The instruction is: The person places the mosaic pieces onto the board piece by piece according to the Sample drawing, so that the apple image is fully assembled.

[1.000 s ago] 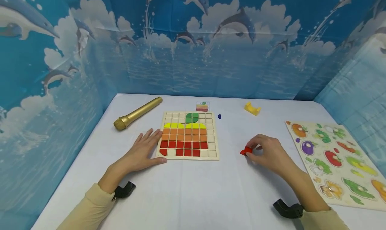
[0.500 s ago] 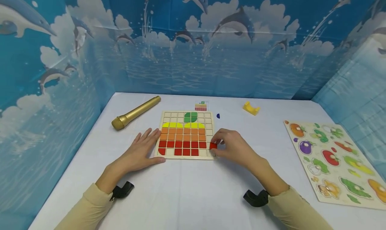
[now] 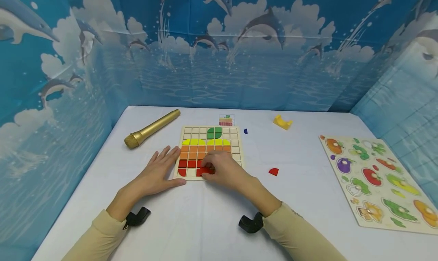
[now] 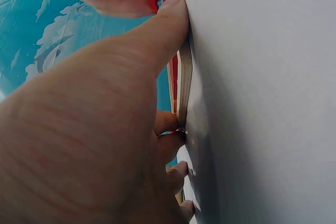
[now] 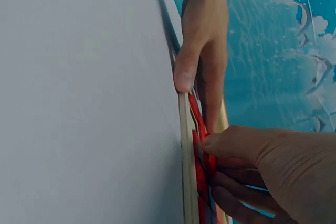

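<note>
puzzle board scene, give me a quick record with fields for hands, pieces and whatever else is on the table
board: wooden grid puzzle board, with green, yellow, orange and red tiles
left hand: left hand lies flat against the board's left edge, thumb along its front edge
right hand: right hand pinches a red tile over the bottom row
loose piece: red quarter-round piece on the table, right of the board
other things: gold microphone, yellow block, fruit puzzle, small picture card, small blue piece
</note>
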`<state>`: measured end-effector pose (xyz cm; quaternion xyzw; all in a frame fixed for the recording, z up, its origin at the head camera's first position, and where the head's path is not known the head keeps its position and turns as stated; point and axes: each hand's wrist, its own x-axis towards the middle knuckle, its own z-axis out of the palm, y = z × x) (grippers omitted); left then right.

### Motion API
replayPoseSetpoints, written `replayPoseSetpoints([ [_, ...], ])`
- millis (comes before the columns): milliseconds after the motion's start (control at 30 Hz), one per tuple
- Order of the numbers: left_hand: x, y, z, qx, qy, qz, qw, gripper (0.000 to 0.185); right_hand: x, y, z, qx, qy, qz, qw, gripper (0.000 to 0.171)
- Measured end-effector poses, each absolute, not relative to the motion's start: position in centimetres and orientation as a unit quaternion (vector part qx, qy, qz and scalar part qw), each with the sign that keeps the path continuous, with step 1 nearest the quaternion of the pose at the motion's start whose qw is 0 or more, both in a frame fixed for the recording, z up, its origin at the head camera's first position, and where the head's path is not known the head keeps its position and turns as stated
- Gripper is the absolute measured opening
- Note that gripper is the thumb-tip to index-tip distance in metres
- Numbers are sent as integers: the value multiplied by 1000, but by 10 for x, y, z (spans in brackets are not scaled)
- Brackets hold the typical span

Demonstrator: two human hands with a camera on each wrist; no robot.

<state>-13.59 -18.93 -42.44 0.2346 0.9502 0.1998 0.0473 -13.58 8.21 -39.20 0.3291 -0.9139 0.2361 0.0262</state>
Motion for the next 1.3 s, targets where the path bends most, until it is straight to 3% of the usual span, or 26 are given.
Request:
replayPoseSetpoints([
  [333,-137,-190,-425,242,947,206,43,105,-139,55,-399,362,-900,237,49,24],
  [633,-137,-190,-424,247,946,208,36,104,-140,52,-411,399,-878,249,83,12],
  [1300,-137,-190,-424,240,948,206,45,105,-139,56,-416,384,-880,268,80,10],
])
